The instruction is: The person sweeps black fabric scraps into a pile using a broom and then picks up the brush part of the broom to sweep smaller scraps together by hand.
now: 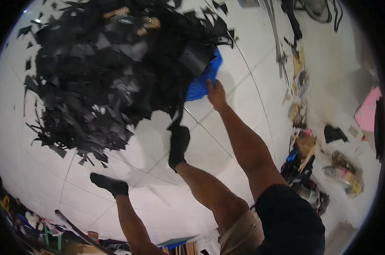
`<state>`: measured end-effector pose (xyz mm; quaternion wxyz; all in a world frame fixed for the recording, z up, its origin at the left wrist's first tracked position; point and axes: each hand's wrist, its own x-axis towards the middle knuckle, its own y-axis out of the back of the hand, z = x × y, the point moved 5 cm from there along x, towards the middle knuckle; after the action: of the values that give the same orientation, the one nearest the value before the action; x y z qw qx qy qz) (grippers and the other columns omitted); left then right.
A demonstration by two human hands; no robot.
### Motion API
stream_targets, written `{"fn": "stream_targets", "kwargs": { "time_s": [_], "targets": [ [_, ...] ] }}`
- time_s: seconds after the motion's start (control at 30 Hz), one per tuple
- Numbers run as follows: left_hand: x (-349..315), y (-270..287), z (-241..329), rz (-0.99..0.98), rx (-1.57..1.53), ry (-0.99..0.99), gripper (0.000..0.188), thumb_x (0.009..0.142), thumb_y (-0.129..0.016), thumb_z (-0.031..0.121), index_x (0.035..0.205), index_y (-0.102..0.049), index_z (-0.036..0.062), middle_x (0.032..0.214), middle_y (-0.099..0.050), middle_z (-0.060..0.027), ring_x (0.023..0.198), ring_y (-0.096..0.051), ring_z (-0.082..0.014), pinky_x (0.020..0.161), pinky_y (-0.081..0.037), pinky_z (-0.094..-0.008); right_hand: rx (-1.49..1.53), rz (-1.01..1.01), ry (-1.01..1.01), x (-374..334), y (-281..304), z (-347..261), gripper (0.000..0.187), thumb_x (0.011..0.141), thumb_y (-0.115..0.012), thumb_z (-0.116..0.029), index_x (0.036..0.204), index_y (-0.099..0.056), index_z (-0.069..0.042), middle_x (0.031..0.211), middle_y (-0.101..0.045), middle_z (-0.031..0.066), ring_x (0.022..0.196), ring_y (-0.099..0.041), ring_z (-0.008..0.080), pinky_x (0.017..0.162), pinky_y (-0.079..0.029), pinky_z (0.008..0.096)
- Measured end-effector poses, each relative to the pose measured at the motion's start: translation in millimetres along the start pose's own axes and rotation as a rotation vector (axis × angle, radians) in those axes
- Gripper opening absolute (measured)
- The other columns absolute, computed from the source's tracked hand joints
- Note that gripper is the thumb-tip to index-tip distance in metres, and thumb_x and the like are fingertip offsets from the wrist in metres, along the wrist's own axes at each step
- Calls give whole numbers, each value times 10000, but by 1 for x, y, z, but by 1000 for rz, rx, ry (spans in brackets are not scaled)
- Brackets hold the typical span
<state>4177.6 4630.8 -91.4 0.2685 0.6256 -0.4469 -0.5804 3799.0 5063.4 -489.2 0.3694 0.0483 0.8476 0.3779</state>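
Note:
My right hand (217, 94) reaches down from the right, its fingers closed on the near edge of a blue plastic piece (201, 87). Black scraps cover most of that piece, so its full shape is hidden; it may be a basket or a pan. Beside it lies a wide heap of black cut scraps (90, 76), flat and angular, with a few tan and shiny bits (150, 25) near its far side. One larger dark flat scrap (194, 59) rests against the blue piece. My left hand is out of the picture.
My feet in black socks (179, 146) stand on the white tiled floor (154, 199) just short of the heap. Long metal rods (277, 42) lie at the far right. Bags and litter (303, 165) line the right side; mixed clutter (35, 225) sits at the near left.

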Motion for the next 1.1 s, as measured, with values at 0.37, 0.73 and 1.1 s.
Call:
{"fn": "stream_targets", "kwargs": {
  "time_s": [0.37,0.73,1.1],
  "targets": [
    [21,34,-5,-19,-224,170,333,874,-533,261,957,-561,-60,829,-586,-238,718,-547,-358,716,-441,-425,-337,178,587,63,-135,-499,203,673,-647,-177,837,-661,-58,863,-656,119,783,-638,261,660,-501,366],
    [43,39,-43,-74,-224,154,301,861,-553,274,954,-525,-11,714,-571,-179,632,-550,-323,574,-437,-420,242,107,146,-112,-109,-226,429,916,-429,-311,1137,-473,55,1042,-553,252,971,-534,360,848,-398,394],
    [104,57,-64,-159,-491,153,288,865,-550,205,998,-499,-46,823,-517,-135,732,-457,-214,648,-416,-363,468,124,-478,-361,-270,68,269,910,-477,-312,877,-474,-46,709,-497,49,596,-452,119,509,-378,271]
  ]
}}
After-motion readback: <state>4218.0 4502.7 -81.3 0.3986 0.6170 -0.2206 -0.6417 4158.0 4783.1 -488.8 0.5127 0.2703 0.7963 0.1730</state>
